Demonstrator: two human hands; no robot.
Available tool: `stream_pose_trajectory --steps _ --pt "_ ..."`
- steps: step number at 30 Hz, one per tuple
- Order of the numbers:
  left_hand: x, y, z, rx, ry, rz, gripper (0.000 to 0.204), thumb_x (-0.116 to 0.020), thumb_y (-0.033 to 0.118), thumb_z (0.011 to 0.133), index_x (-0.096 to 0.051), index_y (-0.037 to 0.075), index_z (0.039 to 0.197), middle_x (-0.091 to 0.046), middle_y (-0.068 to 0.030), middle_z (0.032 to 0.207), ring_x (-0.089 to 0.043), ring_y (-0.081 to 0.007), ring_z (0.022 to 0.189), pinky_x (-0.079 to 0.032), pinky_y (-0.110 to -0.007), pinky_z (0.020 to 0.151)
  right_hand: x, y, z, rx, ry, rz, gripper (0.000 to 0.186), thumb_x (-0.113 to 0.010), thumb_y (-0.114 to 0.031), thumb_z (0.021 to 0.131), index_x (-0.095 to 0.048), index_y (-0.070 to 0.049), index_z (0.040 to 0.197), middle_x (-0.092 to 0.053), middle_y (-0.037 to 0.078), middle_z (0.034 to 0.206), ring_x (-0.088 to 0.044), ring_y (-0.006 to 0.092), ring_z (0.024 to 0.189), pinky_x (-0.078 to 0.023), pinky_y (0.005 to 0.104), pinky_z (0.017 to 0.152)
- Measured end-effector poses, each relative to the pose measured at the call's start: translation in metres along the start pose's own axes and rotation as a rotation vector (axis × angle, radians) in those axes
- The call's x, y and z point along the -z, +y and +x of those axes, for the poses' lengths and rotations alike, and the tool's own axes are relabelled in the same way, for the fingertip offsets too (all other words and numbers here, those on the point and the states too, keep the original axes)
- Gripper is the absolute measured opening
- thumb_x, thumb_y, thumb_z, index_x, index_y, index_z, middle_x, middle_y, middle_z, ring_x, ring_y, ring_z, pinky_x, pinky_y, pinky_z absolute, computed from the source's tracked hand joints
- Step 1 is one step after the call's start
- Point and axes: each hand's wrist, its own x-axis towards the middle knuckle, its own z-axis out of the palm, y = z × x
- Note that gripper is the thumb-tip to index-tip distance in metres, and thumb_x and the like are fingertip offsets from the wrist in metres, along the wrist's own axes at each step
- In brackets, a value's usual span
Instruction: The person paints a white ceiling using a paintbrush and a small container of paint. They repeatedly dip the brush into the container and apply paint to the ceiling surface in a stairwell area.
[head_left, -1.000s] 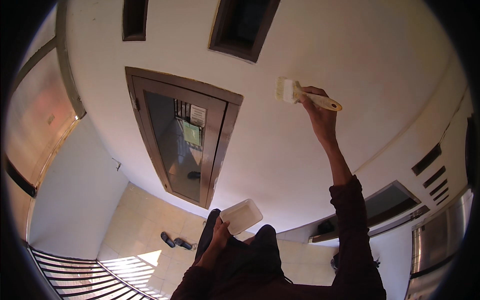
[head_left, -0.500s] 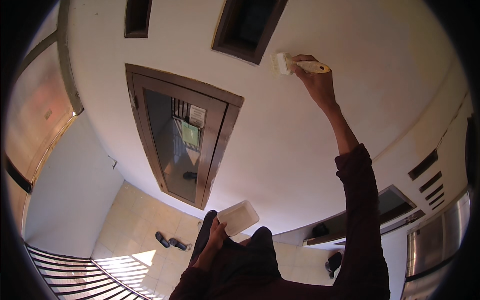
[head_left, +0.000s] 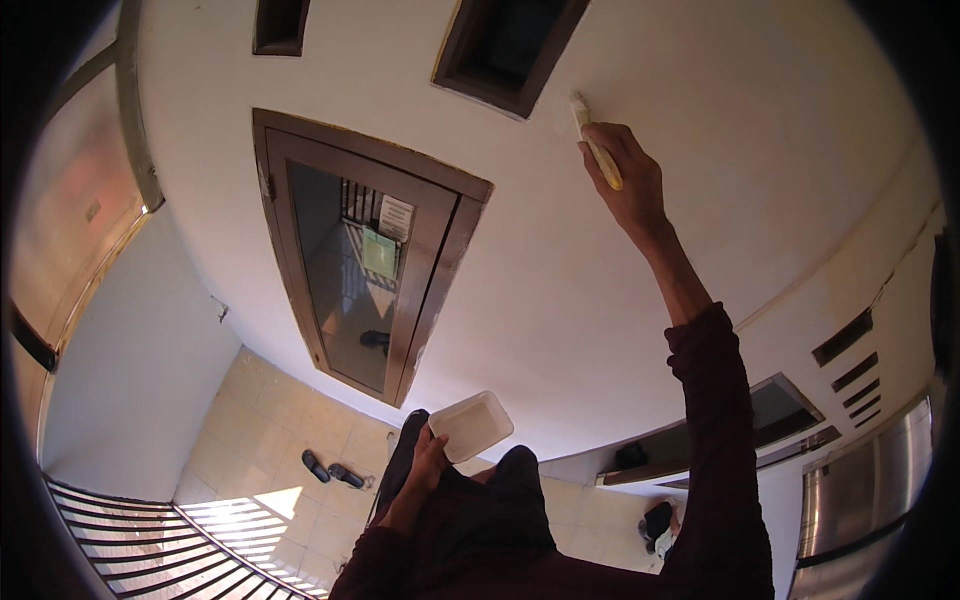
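Note:
Raised against the pale wall (head_left: 520, 280), my right hand (head_left: 630, 180) grips the yellowish handle of a paintbrush (head_left: 604, 158). The brush stands edge-on, its whitish bristle end up by the wall, just right of a dark-framed window opening (head_left: 510, 60). Low in front of my body, my left hand (head_left: 428, 460) holds a white rectangular plastic tub (head_left: 474, 426) by its left side. The inside of the tub looks pale; how much it holds I cannot tell.
Left of the brush is a brown-framed glass door (head_left: 350, 270). Black sandals (head_left: 330, 468) lie on the tiled floor (head_left: 270, 410). A barred metal railing (head_left: 130, 540) runs at the lower left. Another dark window (head_left: 720, 430) is at the right.
My right hand has turned the brush from broadside and sideways to edge-on, handle pointing down. The bristle end has moved slightly up and right. My left hand still holds the tub.

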Motion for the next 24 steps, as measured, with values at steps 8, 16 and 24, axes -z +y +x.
stream_pose_trajectory --steps 8,16,24 --pt "0.005 -0.001 0.002 0.003 -0.018 0.018 0.061 -0.063 0.024 0.101 -0.034 0.011 0.153 -0.052 -0.0134 0.144 -0.058 -0.0326 0.133 -0.057 -0.052 0.101 -0.031 -0.021 -0.041 -0.176 -0.214 0.274 0.022 -0.077 -0.016 0.093 -0.067 -0.009 0.111 -0.071 0.008 0.105 -0.074 0.0272 0.087 -0.062 0.0368 0.074" --pt "0.003 -0.001 0.0 -0.007 -0.005 0.018 0.061 -0.062 0.023 0.101 -0.033 0.011 0.153 -0.052 -0.0135 0.144 -0.057 -0.033 0.133 -0.057 -0.052 0.101 0.018 0.027 0.057 -0.404 0.108 0.313 0.02 -0.075 -0.013 0.096 -0.073 -0.005 0.114 -0.075 0.009 0.104 -0.073 0.0145 0.09 -0.061 0.0305 0.079" --pt "0.001 0.001 0.0 0.013 0.002 0.017 0.06 -0.061 0.02 0.101 -0.034 0.011 0.153 -0.052 -0.0131 0.145 -0.058 -0.0318 0.132 -0.056 -0.051 0.103 -0.02 0.006 0.014 -0.119 0.142 0.151 0.028 -0.074 -0.011 0.095 -0.069 -0.008 0.123 -0.071 0.012 0.111 -0.074 0.0254 0.095 -0.063 0.0358 0.082"
